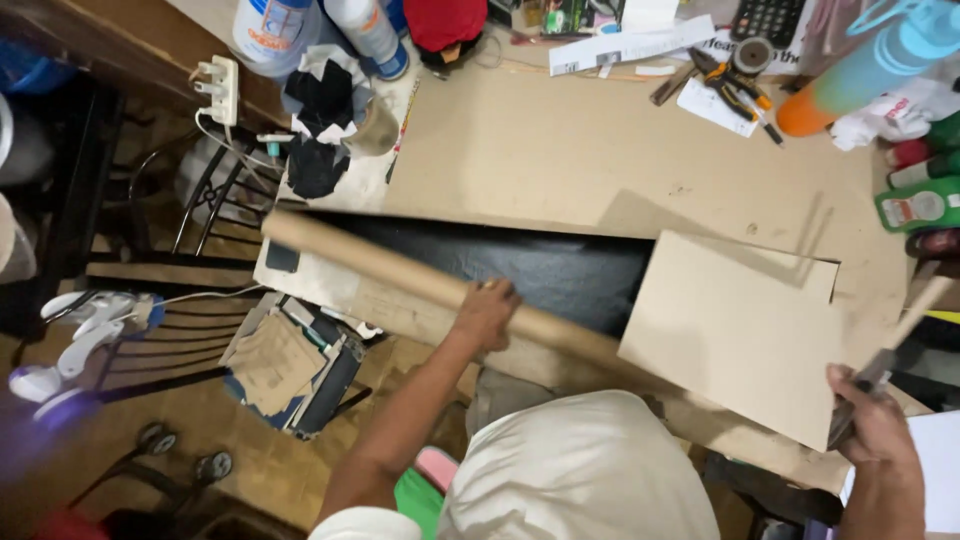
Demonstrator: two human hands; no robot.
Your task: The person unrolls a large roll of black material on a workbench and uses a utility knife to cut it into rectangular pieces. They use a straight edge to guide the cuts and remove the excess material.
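While the left hand [487,312] gripped the long cardboard tube [420,283] lying across the desk [560,160], the right hand [868,412] clasped a tool at the loose cardboard sheet [735,330], apparently uncut so far.

Top left of the surface [560,160]: white jug [272,30], label blue and white with orange lettering. Just beside it, white bottle [366,32] with blue base. Top centre: long white carton [630,45], lying flat, dark print; dark green packet [570,14] behind it. Top right: white printed sheet [716,104] under pliers. Right edge: green bottle [918,205] on its side, white-and-red label.
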